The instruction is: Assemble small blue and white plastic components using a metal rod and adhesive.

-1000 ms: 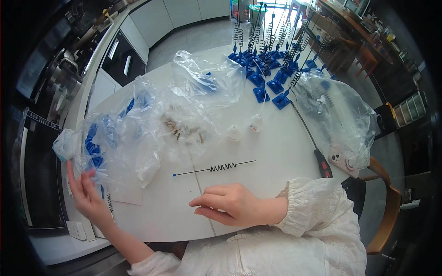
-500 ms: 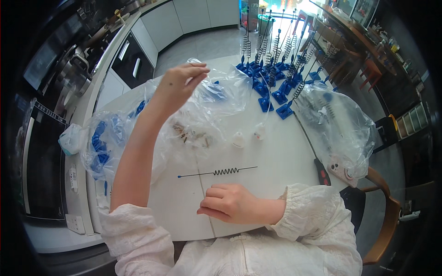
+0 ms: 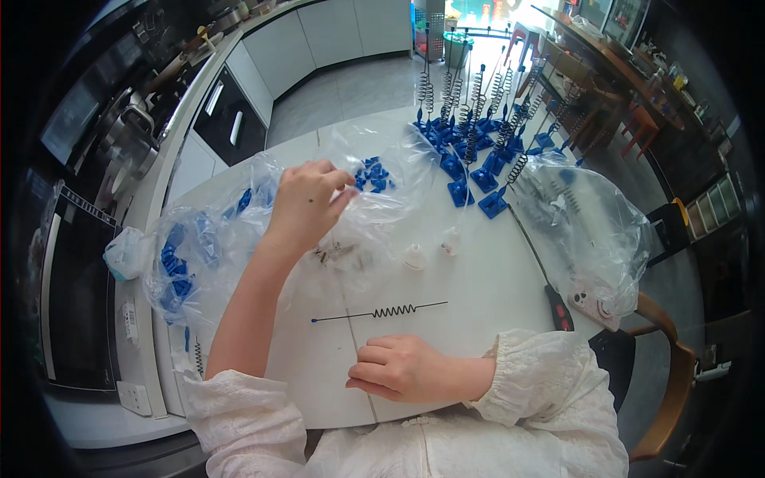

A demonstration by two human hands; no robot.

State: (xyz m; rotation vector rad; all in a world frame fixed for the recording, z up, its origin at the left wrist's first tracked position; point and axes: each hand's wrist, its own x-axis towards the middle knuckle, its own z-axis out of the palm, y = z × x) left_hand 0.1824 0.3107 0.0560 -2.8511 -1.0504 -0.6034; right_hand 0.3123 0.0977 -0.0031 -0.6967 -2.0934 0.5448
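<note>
My left hand (image 3: 311,203) reaches over an opened clear plastic bag (image 3: 410,163), thumb and index finger apart with nothing visible between them. Beside its fingertips, small blue plastic pieces (image 3: 373,175) lie in a heap in the bag. My right hand (image 3: 402,368) rests on the near part of the white table (image 3: 470,295), fingers curled in; its palm is hidden. Just beyond it lies a black coil spring (image 3: 394,311) with straight wire ends, a blue cap on the left end.
Many blue bases with upright springs (image 3: 478,151) crowd the far right. A screwdriver (image 3: 559,309), a phone (image 3: 594,309) and a clear bag of springs (image 3: 598,215) lie on the right. Another bag holds blue parts (image 3: 174,267) at left. Two small white bottles (image 3: 414,256) stand mid-table.
My left hand has come down and nearer, its fingers now beside the heap of blue pieces, which shows more plainly in the bag. My right hand has stayed in place.
</note>
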